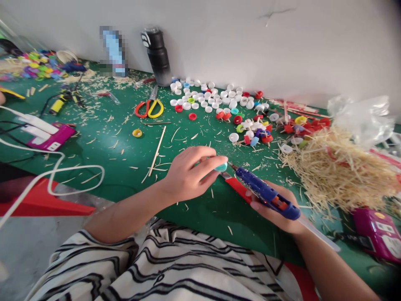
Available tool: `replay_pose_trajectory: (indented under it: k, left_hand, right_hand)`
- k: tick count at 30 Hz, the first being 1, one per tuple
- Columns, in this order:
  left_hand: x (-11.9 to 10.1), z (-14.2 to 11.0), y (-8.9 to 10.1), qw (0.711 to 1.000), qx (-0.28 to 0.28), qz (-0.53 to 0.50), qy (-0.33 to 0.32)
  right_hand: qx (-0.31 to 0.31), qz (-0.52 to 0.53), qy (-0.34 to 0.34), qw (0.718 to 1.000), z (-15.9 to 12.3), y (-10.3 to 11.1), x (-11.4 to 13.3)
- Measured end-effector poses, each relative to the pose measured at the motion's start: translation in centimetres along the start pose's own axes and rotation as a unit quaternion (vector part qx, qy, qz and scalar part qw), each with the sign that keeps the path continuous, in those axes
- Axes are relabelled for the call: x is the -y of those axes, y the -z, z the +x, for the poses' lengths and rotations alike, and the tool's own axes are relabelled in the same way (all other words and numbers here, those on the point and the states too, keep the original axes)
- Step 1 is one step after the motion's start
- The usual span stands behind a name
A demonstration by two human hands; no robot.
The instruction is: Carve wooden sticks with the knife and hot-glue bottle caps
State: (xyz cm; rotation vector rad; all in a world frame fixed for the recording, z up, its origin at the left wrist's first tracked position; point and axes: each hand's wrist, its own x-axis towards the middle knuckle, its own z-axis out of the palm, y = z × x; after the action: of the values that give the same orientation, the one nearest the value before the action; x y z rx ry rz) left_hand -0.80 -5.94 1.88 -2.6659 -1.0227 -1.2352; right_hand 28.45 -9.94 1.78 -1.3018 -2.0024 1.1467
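Between the fingertips of my left hand (196, 171) is a small teal bottle cap (222, 167). My right hand (278, 209) is wrapped round a blue hot glue gun (260, 186), a pale glue stick (319, 234) jutting from its rear. The gun's nozzle points at the cap from the right, close to it; whether they touch I cannot tell. Under the gun lies a red-handled knife (238, 189) on the green table (194, 225). Thin wooden sticks (157, 150) lie left of my left hand, near a yellow cap (137, 133).
Many white caps (207, 96) spread toward the wall. Scissors (149, 108) and a black bottle (158, 56) stand left of them. Caps on sticks (255, 130) and a heap of wood shavings (347, 167) lie right. Purple power strips (53, 136) with a white cable (62, 194) sit left.
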Motion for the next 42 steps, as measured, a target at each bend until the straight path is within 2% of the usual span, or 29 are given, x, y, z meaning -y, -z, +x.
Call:
replay_pose_trajectory:
  k: [4, 7, 11, 16, 22, 28, 34, 42]
  left_hand:
    - [-0.3, 0.2, 0.1, 0.998, -0.017, -0.053, 0.01]
    - [-0.5, 0.4, 0.3, 0.986, -0.01, -0.158, 0.057]
    - [-0.5, 0.7, 0.4, 0.93, 0.026, -0.338, 0.141]
    - [0.1, 0.7, 0.2, 0.863, 0.079, -0.465, 0.179]
    - [0.3, 0.7, -0.2, 0.825, 0.107, -0.525, 0.181]
    - [0.5, 0.8, -0.7, 0.792, 0.081, -0.582, 0.167]
    - [0.5, 0.9, -0.8, 0.765, 0.077, -0.61, 0.19]
    - [0.8, 1.0, -0.8, 0.753, 0.078, -0.621, 0.202]
  right_hand:
    - [-0.003, 0.035, 0.01, 0.999, -0.1, -0.2, 0.1]
    - [-0.015, 0.079, 0.004, 0.997, -0.4, -0.4, 0.3]
    - [-0.009, 0.12, 0.005, 0.993, -0.7, -0.5, 0.2]
    - [0.014, 0.133, 0.036, 0.99, -0.9, -0.2, -0.3]
    - [0.03, 0.103, 0.063, 0.992, -0.8, 0.0, 0.1]
    - [0.047, 0.09, 0.184, 0.978, -0.4, -0.2, -0.2]
    - [0.049, 0.08, 0.188, 0.978, -0.5, -0.2, -0.2]
    - [0.038, 0.087, 0.183, 0.978, -0.7, -0.3, 0.3]
